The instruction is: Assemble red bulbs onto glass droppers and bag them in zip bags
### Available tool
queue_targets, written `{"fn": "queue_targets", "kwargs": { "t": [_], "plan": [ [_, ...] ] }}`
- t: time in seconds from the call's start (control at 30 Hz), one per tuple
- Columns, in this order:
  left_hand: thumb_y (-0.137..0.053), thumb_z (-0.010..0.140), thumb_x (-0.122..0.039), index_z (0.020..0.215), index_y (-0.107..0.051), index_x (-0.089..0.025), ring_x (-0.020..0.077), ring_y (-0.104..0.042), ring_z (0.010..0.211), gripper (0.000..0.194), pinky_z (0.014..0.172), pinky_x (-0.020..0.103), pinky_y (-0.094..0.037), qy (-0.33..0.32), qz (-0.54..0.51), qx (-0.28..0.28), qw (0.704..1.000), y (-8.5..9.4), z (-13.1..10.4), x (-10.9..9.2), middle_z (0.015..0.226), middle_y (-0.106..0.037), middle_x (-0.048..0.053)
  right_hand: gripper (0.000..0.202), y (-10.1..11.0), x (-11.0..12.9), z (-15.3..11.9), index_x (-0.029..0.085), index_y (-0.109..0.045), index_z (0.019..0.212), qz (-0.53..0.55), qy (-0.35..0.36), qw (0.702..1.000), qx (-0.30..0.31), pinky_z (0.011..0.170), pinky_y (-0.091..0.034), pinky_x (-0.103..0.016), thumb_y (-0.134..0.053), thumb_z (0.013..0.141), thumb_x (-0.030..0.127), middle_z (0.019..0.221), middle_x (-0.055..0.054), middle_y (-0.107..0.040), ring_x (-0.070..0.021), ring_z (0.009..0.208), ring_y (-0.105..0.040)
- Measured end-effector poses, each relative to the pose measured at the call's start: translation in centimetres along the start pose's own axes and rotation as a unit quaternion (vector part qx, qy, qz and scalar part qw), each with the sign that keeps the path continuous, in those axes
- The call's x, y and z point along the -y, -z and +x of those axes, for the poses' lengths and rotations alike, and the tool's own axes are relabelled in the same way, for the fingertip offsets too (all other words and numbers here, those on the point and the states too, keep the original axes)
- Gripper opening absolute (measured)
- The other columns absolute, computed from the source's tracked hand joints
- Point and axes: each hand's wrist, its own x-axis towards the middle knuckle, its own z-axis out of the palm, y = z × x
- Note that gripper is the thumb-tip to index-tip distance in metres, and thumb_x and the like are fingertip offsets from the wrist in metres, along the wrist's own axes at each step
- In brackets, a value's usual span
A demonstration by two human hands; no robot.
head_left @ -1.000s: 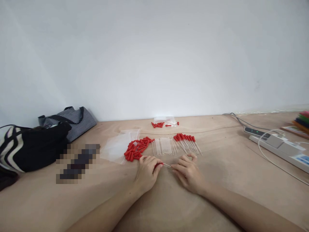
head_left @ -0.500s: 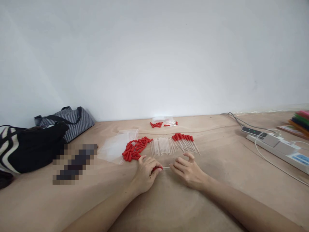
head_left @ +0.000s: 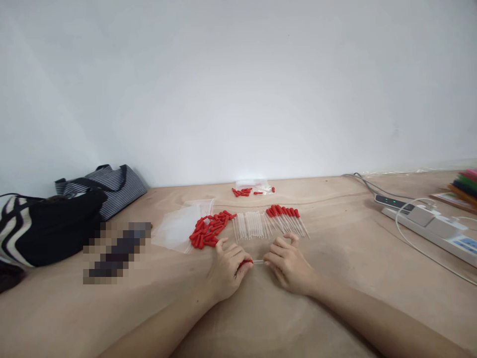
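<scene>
My left hand (head_left: 230, 268) pinches a red rubber bulb (head_left: 246, 262) between thumb and fingers. A clear thin tube (head_left: 258, 262) runs from the bulb to my right hand (head_left: 286, 263), whose fingers are closed on its other end. Beyond my left hand lies a pile of red bulbs (head_left: 208, 229). Right of the pile, several clear tubes (head_left: 252, 225) lie side by side. Next to them is a row of tubes with red bulbs (head_left: 286, 216) on their far ends.
Clear plastic bags (head_left: 177, 228) lie left of the pile. More red bulbs (head_left: 244, 192) are near the wall. A black bag (head_left: 55, 228) and a striped bag (head_left: 119, 191) stand left; a power strip (head_left: 436, 231) with cables lies right.
My hands have shifted very slightly, and the fingers of my left hand cover more of the red bulb. The piles on the table look the same.
</scene>
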Motion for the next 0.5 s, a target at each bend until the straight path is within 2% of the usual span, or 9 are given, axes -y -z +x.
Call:
{"fn": "queue_targets", "kwargs": {
  "t": [0.2,0.5],
  "plan": [
    [-0.045,0.083,-0.023,0.073,-0.056,-0.02,0.0153,-0.055,0.075,0.015,0.093,0.045,-0.018,-0.004,0.001,0.0,1.0,-0.1,0.0,0.0,0.072,-0.063,-0.001,0.02,-0.1,0.4,0.6,0.018,-0.052,0.065,0.07,-0.059,0.995,0.043,0.08,-0.021,-0.036,-0.041,0.082,0.015,0.064,0.001,-0.056,-0.0127,0.072,-0.045],
    [-0.048,0.081,-0.024,0.071,-0.055,-0.02,0.0149,-0.055,0.073,0.013,0.093,0.045,-0.018,-0.01,0.005,-0.01,1.0,-0.4,-0.1,0.3,0.071,-0.062,-0.002,0.021,-0.5,0.7,1.3,0.018,-0.052,0.063,0.149,-0.099,0.981,0.076,0.08,-0.02,-0.039,-0.041,0.08,0.013,0.063,0.003,-0.06,-0.0132,0.071,-0.046]
  ]
}}
